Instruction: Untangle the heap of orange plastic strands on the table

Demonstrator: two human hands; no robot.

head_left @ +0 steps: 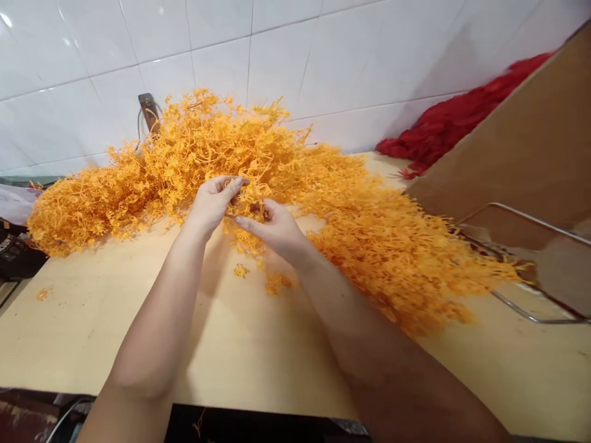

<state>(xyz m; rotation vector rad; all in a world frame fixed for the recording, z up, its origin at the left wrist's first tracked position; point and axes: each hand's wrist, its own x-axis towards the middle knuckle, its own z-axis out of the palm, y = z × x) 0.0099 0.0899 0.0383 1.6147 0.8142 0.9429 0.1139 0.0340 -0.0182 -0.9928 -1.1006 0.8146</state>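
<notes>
A long heap of bright orange, fine-branched flower sprigs lies along the back of the table; I cannot tell whether they are dried or artificial. At its front edge, my left hand pinches an orange flower sprig between thumb and fingers. My right hand is closed on the lower part of the same sprig, thumb pointing left. The sprig partly hides the fingertips of both hands. Below them, loose orange bits lie on the tabletop.
More orange sprigs spread along the right side of the pale wooden table. A cardboard sheet and a bent metal wire frame stand at right, with red feathery material behind. White wall tiles rise at the back.
</notes>
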